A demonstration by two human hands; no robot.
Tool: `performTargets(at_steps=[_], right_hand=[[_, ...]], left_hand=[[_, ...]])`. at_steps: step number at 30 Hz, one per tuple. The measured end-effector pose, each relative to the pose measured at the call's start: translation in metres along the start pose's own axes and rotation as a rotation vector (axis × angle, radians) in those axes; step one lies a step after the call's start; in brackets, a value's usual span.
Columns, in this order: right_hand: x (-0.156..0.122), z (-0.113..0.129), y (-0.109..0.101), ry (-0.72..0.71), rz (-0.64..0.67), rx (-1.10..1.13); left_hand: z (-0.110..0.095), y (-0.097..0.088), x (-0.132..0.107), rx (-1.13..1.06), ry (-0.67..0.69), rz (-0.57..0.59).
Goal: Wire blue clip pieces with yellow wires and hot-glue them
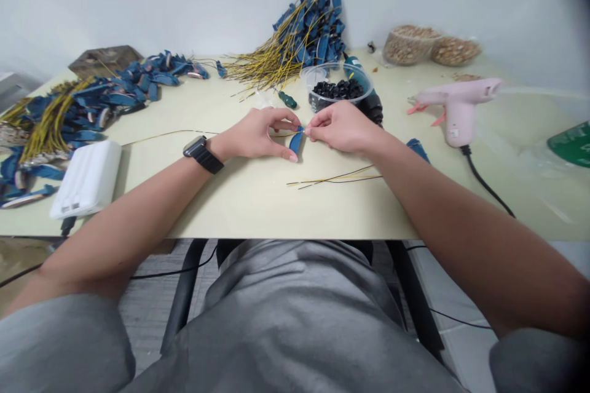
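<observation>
My left hand (260, 134), with a black watch on its wrist, pinches a small blue leaf-shaped piece (296, 142) and a thin yellow wire that runs off to the left. My right hand (343, 128) meets it from the right, fingers pinched on the top of the same blue piece. Both hands rest on the pale table (258, 202) near its middle. Several loose yellow wires (334, 179) lie just in front of my right forearm. Another blue piece (418, 148) lies beside my right forearm.
A clear bowl of black beads (340, 89) stands behind my hands, a pink glue gun (456, 107) to the right. Heaps of finished blue pieces on wires lie at the left (69, 116) and back (308, 27). A white box (87, 179) sits near the left edge.
</observation>
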State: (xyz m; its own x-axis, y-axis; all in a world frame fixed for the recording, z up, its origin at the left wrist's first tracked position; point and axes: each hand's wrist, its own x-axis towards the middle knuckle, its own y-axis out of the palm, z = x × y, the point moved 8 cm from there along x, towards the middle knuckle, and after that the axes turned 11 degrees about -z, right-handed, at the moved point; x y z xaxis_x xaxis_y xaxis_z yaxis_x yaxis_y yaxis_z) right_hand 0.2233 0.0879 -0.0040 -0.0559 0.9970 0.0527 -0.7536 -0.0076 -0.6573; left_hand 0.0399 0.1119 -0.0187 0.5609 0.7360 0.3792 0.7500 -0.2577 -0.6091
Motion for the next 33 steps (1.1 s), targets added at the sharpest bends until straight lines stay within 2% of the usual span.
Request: performTargets(at_steps=[33], right_hand=[[0.0042,-0.0074,0.0034,0.001,0.025,0.031]], left_hand=[[-0.0024,-0.0007,-0.0006,0.015,0.000,0.007]])
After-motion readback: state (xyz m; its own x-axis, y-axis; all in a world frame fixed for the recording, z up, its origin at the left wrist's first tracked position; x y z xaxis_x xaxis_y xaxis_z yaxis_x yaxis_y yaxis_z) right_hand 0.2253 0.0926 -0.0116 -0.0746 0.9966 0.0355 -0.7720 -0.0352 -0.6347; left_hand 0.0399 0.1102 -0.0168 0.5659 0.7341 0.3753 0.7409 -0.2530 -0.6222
